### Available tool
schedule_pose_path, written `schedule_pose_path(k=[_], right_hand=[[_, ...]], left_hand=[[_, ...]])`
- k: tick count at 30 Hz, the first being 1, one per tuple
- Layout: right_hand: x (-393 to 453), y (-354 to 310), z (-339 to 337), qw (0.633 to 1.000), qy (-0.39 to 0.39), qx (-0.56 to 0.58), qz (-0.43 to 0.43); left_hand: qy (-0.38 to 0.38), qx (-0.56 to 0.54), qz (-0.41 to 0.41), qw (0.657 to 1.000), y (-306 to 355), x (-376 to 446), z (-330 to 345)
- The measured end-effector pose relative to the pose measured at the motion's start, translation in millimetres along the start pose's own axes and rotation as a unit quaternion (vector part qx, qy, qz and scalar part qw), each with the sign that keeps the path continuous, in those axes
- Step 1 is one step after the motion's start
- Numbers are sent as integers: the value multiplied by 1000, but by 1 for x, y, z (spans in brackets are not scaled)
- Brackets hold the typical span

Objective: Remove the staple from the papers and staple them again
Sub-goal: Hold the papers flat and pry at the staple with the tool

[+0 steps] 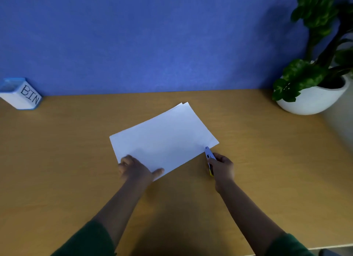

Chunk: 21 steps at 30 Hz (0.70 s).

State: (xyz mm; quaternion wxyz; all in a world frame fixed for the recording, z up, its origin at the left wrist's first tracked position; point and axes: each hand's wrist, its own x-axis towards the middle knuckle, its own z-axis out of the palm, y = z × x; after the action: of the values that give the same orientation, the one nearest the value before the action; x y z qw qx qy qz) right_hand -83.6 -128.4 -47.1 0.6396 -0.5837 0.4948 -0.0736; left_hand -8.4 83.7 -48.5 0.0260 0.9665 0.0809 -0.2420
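Filling the far half of the view, blue wall [152, 36] behind a wooden surface [66, 150]. Potted plant [313, 72] in a white bowl-shaped pot far right, against the wall. Small blue-and-white box marked BIN [21, 94] far left, also by the wall. Papers [162, 139], white, lying flat and turned at an angle near the middle of the surface; a second sheet's edge peeks out at the far corner. Two bare forearms come in from the near edge, dark green sleeves [89, 240] at the bottom. Left hand [135, 169] rests on the near-left corner of the papers, fingers mostly straight and pressing down, thumb stretched out along the near edge. Right hand [222, 169] grips a slim tool [209, 156], pale body with a yellow near end and a dark mark, fingers curled round it; its tip touches the near-right corner of the papers. Staple itself too small to make out.
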Motion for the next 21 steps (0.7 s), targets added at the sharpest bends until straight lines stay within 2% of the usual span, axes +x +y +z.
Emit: schedule_pose_path(k=[2,5,9,13,17,21], right_hand=[[0,-4,-3,999,12,-23,-21],[3,-10,-5,996,22,-66,-54],[2,-9,-4,987,27,-123,-96],[-1,-8,-1,976,34,-177,-124],[-1,-5,6,972,55,-196,-115],[-3,-3,9,977,81,-172,-101]], left_hand=[[-11,6,-11,1000,7,-12,1],[27,98,3,995,22,-23,-13],[42,72,153,985,53,-16,-28],[23,63,339,938,90,-2,-34],[-3,83,417,905,116,16,-26],[-1,110,456,883,126,32,-19]])
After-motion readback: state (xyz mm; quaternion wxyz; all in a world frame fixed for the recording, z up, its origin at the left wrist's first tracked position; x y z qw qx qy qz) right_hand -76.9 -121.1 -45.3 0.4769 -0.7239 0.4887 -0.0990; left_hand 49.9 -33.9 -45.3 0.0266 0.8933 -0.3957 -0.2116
